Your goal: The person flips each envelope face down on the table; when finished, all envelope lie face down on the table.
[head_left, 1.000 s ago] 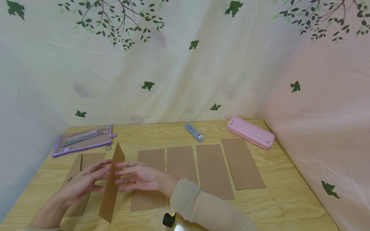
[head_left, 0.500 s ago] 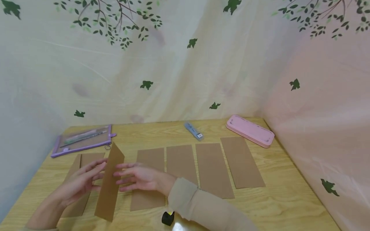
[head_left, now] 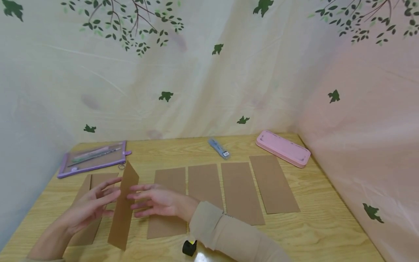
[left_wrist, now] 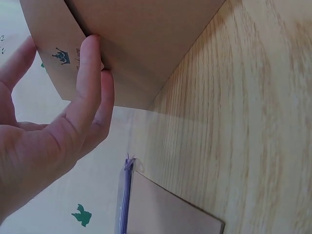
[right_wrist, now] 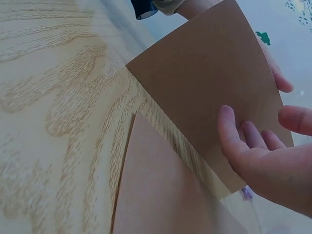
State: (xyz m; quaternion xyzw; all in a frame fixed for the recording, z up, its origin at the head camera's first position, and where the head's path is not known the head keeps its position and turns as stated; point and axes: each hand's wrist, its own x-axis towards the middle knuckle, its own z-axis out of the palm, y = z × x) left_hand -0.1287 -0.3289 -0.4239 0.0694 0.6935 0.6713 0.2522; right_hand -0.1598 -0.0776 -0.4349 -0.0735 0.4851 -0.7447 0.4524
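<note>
A brown kraft paper envelope (head_left: 126,211) stands on edge between my hands, left of the table's middle. In the left wrist view its flap carries a dark crown emblem and small script. My left hand (head_left: 86,209) touches the flap side with loosely spread fingertips. My right hand (head_left: 160,200) rests its fingertips against the plain side, fingers slightly bent in the right wrist view. Neither hand wraps round the envelope. Beside and under the left hand lies another envelope (head_left: 104,177) with its flap line showing, partly hidden.
Several brown envelopes (head_left: 242,193) lie in a row to the right. A purple-edged clear zip pouch (head_left: 98,154) holding pens is at the back left. A small blue pack (head_left: 219,148) and a pink tin case (head_left: 283,148) lie at the back. Patterned cloth (head_left: 196,72) surrounds the table.
The upright envelope and both hands have shifted a little to the left. The fingers stay on both its sides, and the row of envelopes has not been moved.
</note>
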